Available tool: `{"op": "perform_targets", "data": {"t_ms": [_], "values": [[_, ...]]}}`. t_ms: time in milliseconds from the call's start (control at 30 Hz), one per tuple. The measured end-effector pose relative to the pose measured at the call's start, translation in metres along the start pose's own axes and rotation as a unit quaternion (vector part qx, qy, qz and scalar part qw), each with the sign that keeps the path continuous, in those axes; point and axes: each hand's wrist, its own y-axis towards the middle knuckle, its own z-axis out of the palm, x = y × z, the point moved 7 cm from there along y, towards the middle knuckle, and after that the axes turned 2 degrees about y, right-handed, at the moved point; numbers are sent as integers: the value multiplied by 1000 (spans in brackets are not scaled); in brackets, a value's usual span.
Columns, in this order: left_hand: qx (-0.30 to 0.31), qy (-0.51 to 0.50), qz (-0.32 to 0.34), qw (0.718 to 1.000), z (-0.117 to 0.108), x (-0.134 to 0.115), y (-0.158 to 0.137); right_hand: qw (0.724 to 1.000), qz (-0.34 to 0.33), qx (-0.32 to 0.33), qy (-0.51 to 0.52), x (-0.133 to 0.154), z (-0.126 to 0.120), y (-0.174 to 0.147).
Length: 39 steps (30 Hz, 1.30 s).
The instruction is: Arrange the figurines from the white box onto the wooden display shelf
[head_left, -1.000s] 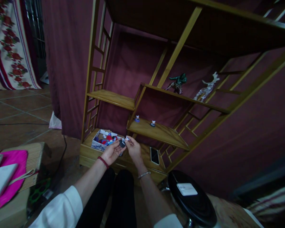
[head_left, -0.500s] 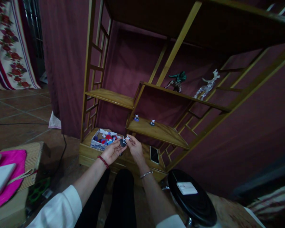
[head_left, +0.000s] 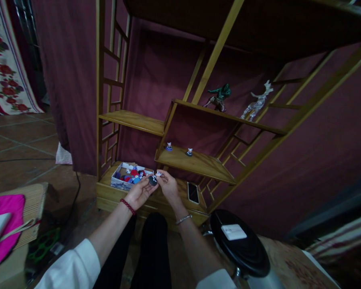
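Observation:
My left hand (head_left: pixel 140 193) holds a small dark round base (head_left: pixel 152 180) with a black-and-white piece on it, between thumb and fingers. Close against it, my right hand (head_left: pixel 167 185) pinches a small white figurine part (head_left: pixel 159 174) at its fingertips; the two pieces touch or nearly touch. Just left of my hands stands an open cardboard box (head_left: pixel 117 184) of red, blue, purple and white small pieces. Two small figurines stand on the shelf above: one on a purple base (head_left: pixel 169 146), the other on a dark base (head_left: pixel 189 152).
A wooden display rack (head_left: pixel 138 122) fills the middle. A phone or tablet (head_left: pixel 193 193) lies on its lower board. Higher up stand a green figure (head_left: pixel 220 96) and a clear deer figurine (head_left: pixel 257 103). A black round stool (head_left: pixel 243 251) carrying a white item is at right.
The view has shifted slightly, so the rack and other things sit a little further left and up. My hands stay together on the small pieces.

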Motion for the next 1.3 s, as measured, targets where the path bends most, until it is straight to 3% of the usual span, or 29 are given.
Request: {"op": "perform_targets", "data": {"t_ms": [1300], "values": [[-1, 43, -10, 999, 5, 3, 1, 994, -22, 100, 29, 12, 0, -1]]}}
